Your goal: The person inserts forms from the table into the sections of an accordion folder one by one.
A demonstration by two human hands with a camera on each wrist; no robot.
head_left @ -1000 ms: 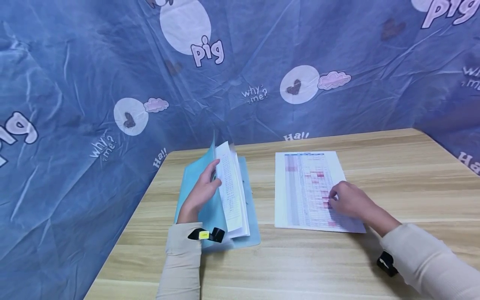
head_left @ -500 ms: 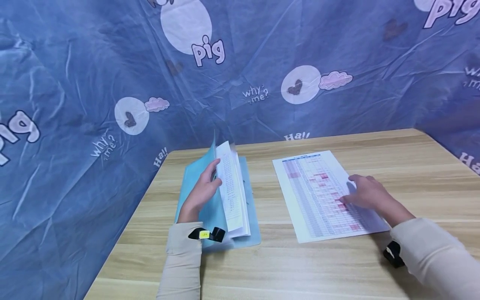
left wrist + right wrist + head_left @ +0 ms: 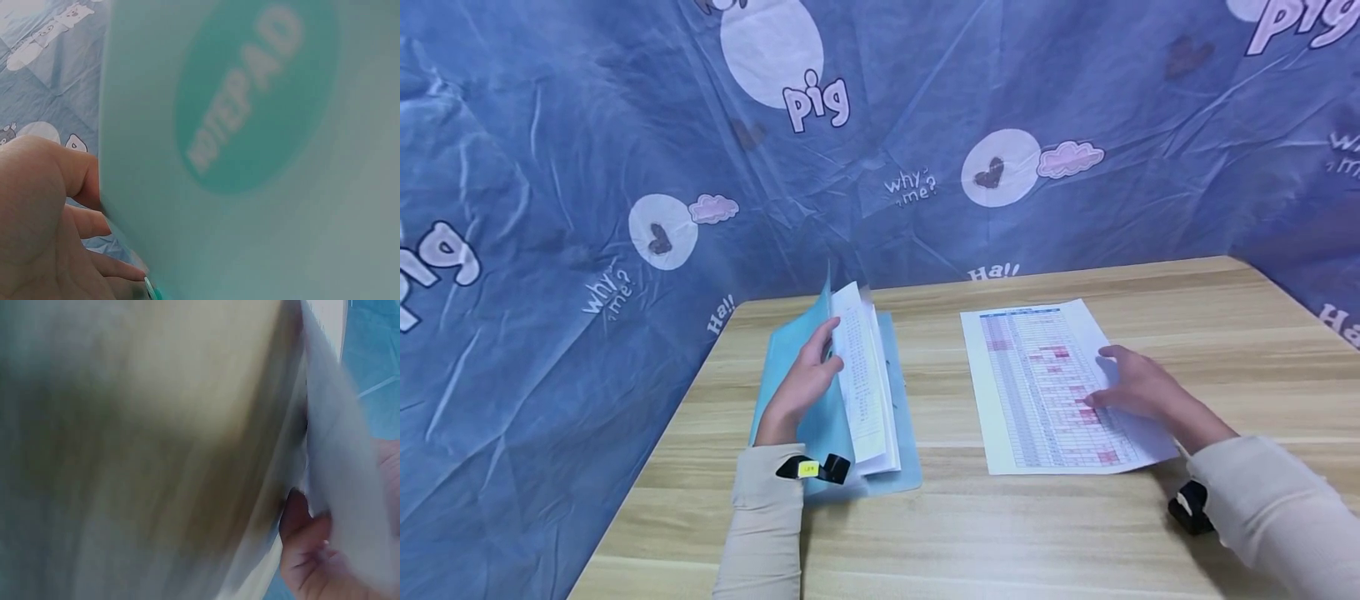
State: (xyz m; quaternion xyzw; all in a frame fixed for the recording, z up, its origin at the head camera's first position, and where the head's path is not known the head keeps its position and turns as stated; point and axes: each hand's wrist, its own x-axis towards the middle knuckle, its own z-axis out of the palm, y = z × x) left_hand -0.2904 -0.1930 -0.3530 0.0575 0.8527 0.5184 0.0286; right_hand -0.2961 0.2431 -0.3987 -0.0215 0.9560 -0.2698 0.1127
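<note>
At the left of the table a light-blue folder (image 3: 775,375) stands partly open, its cover raised over a stack of printed pages (image 3: 865,392). My left hand (image 3: 805,383) holds the cover at its free edge. The left wrist view shows the cover's "NOTEPAD" label (image 3: 250,94), with fingers (image 3: 87,222) reaching past the edge. To the right, a sheet of paper (image 3: 1037,392) printed with a table and red cells is gripped by my right hand (image 3: 1138,387) along its right side. In the right wrist view, thumb and fingers lie around the curved sheet.
The wood-grain table (image 3: 970,533) meets a blue printed cloth (image 3: 880,217) along its back edge and left side. Each wrist wears a black camera strap, the left one (image 3: 812,469) bearing a yellow tag.
My right hand has moved right along with the sheet, which slid right and tilted, then turned partly back. The left hand and folder have stayed put.
</note>
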